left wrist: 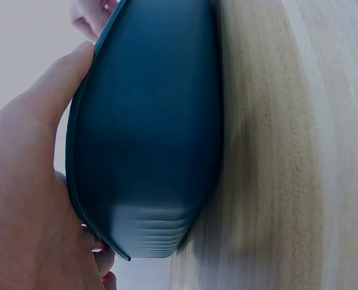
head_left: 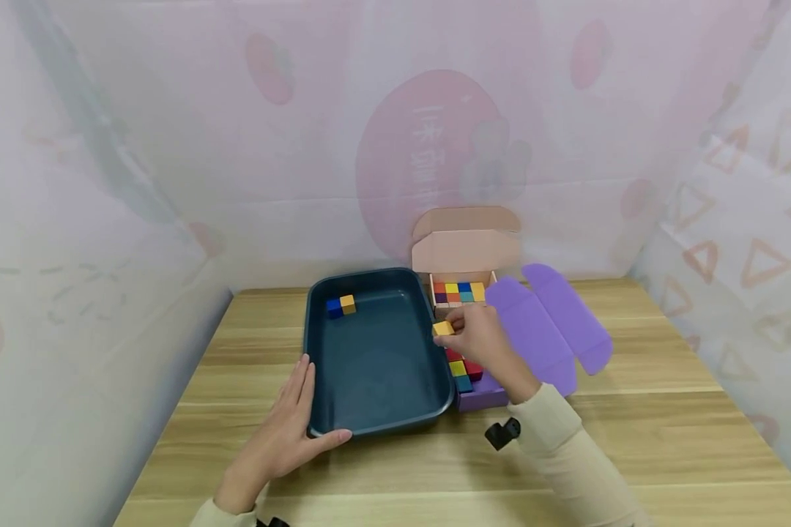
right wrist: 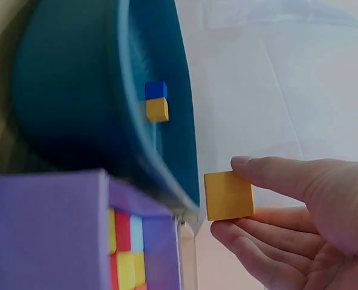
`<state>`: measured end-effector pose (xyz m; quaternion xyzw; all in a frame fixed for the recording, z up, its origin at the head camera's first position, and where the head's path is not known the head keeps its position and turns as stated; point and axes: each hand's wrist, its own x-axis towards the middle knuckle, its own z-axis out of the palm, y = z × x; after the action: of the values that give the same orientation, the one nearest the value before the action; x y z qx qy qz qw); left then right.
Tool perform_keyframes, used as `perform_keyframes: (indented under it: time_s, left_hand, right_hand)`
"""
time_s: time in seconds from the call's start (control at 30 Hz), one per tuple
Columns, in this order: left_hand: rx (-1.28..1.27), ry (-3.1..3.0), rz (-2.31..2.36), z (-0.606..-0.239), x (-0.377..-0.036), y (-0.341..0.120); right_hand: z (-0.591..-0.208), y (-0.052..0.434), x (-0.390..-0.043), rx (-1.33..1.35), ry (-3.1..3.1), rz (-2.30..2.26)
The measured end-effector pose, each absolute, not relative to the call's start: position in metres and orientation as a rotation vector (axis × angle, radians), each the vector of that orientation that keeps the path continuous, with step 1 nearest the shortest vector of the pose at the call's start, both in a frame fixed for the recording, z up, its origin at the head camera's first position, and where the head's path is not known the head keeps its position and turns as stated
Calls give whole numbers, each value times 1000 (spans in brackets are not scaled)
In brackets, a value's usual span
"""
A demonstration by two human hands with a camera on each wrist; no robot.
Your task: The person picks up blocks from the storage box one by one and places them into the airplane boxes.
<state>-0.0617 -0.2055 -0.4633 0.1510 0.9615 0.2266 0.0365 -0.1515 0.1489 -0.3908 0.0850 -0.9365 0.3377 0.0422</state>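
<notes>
pinching yellow cube (head_left: 443, 329) over tray rim (head_left: 445, 366), right hand (head_left: 484, 338); left hand (head_left: 290, 424) flat, relaxed against tray corner.

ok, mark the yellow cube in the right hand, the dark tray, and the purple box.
yellow cube (right wrist: 228, 195), right wrist view, centre of its facing side
dark tray (head_left: 377, 428), head view, near rim
purple box (head_left: 481, 399), head view, front wall
right hand (head_left: 484, 338), head view, back of hand

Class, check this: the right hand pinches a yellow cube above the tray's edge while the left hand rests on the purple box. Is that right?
Not quite. The left hand rests on the dark tray, not the purple box, as the head view shows. The right hand does pinch the yellow cube.
</notes>
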Motion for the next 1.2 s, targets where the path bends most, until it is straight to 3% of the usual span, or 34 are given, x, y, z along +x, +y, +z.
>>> perform_keyframes:
  time_s: [0.43,0.77,1.2]
  left_hand:
    - [471,2934,729,-462,-62,-203]
    - [455,2947,698,-460,-62,-204]
    - [453,2936,706,-460,-62,-204]
  right_hand:
    - [-409,203,-119,57,-2946,1089]
    - [-418,202,-107,-77,-3101,995]
    - [-417,189,-122,-143,-3305,873]
